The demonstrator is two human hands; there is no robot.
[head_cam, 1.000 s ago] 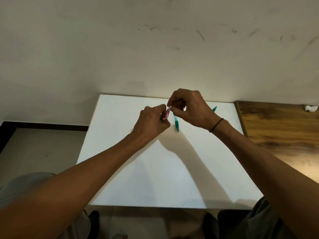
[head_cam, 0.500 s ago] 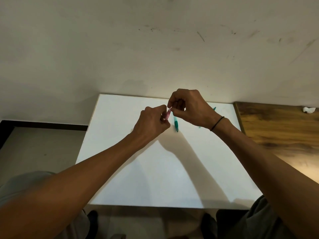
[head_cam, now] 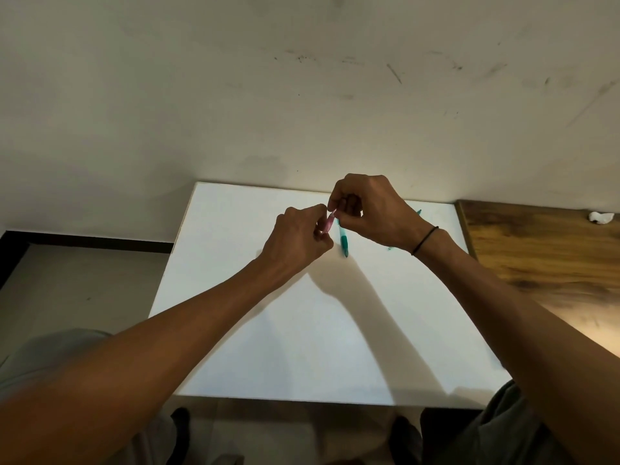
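Note:
Above the far part of the white table (head_cam: 302,347), both of my hands hold one pink pen (head_cam: 329,223). My left hand (head_cam: 297,241) grips its lower end with curled fingers. My right hand (head_cam: 370,211) pinches its upper end between thumb and fingers. A teal pen (head_cam: 344,241) lies flat on the table just beneath the hands. Behind my right wrist a second teal pen (head_cam: 418,213) lies on the table, mostly hidden.
A wooden table (head_cam: 543,250) adjoins the white one on the right, with a small white crumpled thing (head_cam: 600,217) at its far edge. A scuffed wall (head_cam: 302,95) stands right behind both tables. My knees show below the near edge.
Both hands keep their hold on the pink pen and stay almost in place; only the fingers shift slightly.

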